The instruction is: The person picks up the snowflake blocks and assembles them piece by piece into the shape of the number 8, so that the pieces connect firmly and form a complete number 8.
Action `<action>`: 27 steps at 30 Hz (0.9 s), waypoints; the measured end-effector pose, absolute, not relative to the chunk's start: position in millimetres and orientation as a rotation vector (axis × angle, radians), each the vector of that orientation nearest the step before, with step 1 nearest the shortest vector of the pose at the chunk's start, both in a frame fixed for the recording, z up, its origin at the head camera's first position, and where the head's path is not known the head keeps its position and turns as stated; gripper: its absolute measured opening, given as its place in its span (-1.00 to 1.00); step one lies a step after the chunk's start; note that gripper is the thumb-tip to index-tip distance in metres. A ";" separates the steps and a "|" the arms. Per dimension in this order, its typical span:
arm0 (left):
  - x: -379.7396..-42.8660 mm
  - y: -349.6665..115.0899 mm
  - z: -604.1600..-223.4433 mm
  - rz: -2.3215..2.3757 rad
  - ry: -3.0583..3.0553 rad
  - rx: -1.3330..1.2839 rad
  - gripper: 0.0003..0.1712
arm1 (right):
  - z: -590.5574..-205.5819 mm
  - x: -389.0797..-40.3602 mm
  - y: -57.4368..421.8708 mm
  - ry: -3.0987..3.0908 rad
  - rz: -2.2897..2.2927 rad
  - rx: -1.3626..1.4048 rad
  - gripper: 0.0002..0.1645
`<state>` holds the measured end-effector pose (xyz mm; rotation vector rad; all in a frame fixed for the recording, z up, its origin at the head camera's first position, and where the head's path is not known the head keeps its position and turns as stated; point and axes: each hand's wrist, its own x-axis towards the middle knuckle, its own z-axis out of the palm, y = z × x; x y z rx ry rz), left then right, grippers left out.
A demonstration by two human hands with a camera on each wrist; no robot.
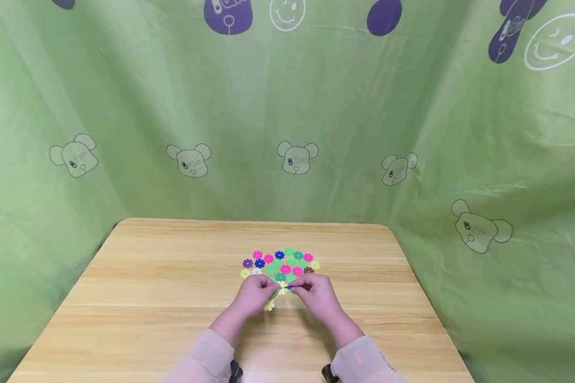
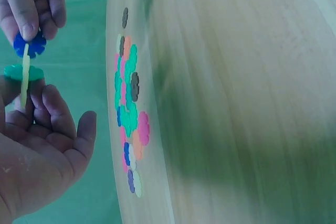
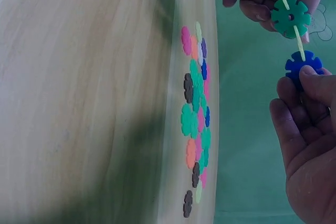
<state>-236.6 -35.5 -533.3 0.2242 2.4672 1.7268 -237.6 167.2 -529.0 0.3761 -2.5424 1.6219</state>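
Over the table, both hands hold a short chain of slotted plastic flower discs. My left hand (image 1: pixel 255 293) pinches the green disc (image 3: pixel 290 17), which has a yellow disc (image 1: pixel 281 289) standing crosswise in its slot. Another yellow disc (image 1: pixel 269 306) sticks out below the left hand. From the other side my right hand (image 1: pixel 318 297) pinches a blue disc (image 2: pixel 30 44) between thumb and fingers. The blue disc's edge meets the yellow disc's rim in both wrist views. Part of the green disc is hidden by left-hand fingers in the left wrist view.
Several loose flower discs in pink, green, blue, purple, white and brown, such as a pink disc (image 1: pixel 257 255), lie flat just beyond the hands on the wooden table (image 1: pixel 148 298). Green curtain (image 1: pixel 239 96) hangs behind and at both sides.
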 end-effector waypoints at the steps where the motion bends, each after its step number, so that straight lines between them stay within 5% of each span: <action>1: -236.5 -35.2 -533.1 1.724 2.465 0.228 -0.75 | -528.7 -237.6 167.4 -2.545 1.612 0.389 -0.83; 15: -236.4 -34.6 -531.3 1.720 2.426 0.345 -0.81 | -531.5 -238.0 168.1 -2.571 1.567 0.478 -0.79; 27: -234.7 -39.0 -527.5 1.726 2.484 0.265 -0.86 | -550.3 -278.0 222.1 -2.797 1.309 0.022 -0.58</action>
